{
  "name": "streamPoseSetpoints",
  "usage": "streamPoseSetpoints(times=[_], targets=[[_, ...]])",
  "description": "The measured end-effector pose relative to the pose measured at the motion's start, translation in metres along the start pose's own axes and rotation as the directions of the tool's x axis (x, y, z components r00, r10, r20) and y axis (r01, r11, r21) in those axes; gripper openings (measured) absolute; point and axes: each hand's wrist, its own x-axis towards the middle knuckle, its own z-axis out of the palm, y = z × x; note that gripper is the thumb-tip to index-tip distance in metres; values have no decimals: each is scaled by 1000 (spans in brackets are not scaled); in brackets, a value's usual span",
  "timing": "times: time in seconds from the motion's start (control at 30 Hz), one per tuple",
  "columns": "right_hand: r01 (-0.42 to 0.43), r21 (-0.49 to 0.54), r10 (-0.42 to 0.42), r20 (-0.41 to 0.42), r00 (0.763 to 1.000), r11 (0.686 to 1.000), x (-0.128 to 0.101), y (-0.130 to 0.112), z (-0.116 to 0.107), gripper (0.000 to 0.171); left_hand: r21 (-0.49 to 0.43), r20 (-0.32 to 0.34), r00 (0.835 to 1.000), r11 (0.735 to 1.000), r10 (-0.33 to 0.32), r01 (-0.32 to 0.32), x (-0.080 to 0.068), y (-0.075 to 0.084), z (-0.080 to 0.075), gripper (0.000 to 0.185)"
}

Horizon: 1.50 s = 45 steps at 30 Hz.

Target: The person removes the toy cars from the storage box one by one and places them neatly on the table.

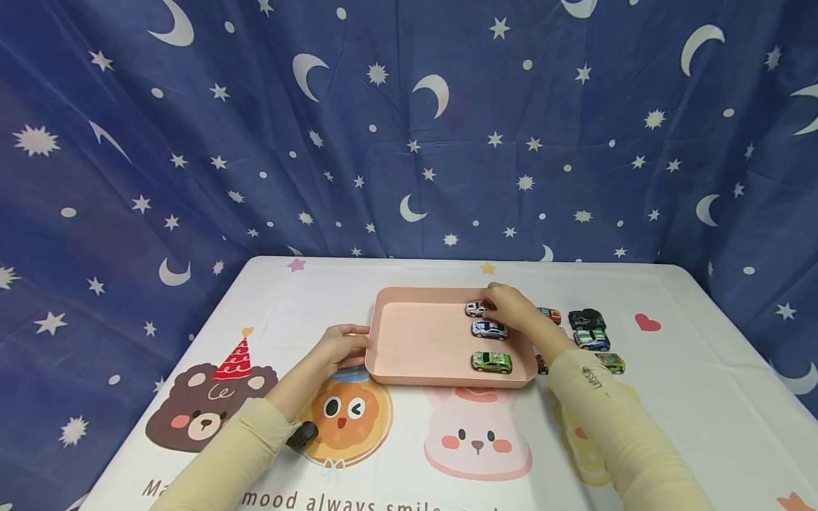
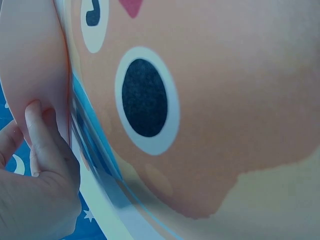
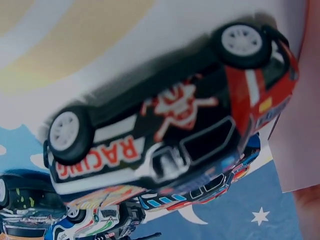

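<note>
A pink tray (image 1: 418, 341) lies on the table. My left hand (image 1: 345, 346) pinches its left wall between thumb and fingers, and in the left wrist view the fingertips press on the pink tray wall (image 2: 32, 65). My right hand (image 1: 511, 306) reaches over the tray's back right corner and holds a white and red toy car (image 1: 476, 309), its fingers partly covering it. Just in front in the tray are a white and blue toy car (image 1: 489, 329) and a green toy car (image 1: 491, 362).
Right of the tray stand several toy cars, among them a black one (image 1: 586, 319), a white, blue and green one (image 1: 591, 340) and a black and red "RACING" one (image 3: 175, 110). A small black object (image 1: 302, 436) is by the left sleeve. A starry blue curtain (image 1: 409, 142) hangs behind.
</note>
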Motion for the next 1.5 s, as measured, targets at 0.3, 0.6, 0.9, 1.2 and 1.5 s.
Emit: streamPoseSetpoints(times=[0.3, 0.6, 0.9, 1.2, 1.5], targets=[[-4, -40, 4, -2, 1000, 999, 0, 0, 3, 24, 12, 3, 1000, 1000, 14, -14, 3, -3, -1, 44], [15, -59, -16, -17, 1000, 998, -2, -1, -1, 26, 12, 2, 1000, 1000, 26, -26, 2, -3, -1, 44], [40, -50, -43, -40, 998, 998, -6, 1, -6, 26, 12, -8, 1000, 1000, 24, -24, 1, -3, 0, 44], [27, 14, -26, -33, 999, 1000, -11, 1, -15, 29, 24, -6, 999, 999, 41, -40, 2, -2, 1, 44], [90, 55, -86, -79, 993, 994, -14, -1, -26, 29, 33, -11, 999, 999, 41, -40, 2, -2, 2, 42]])
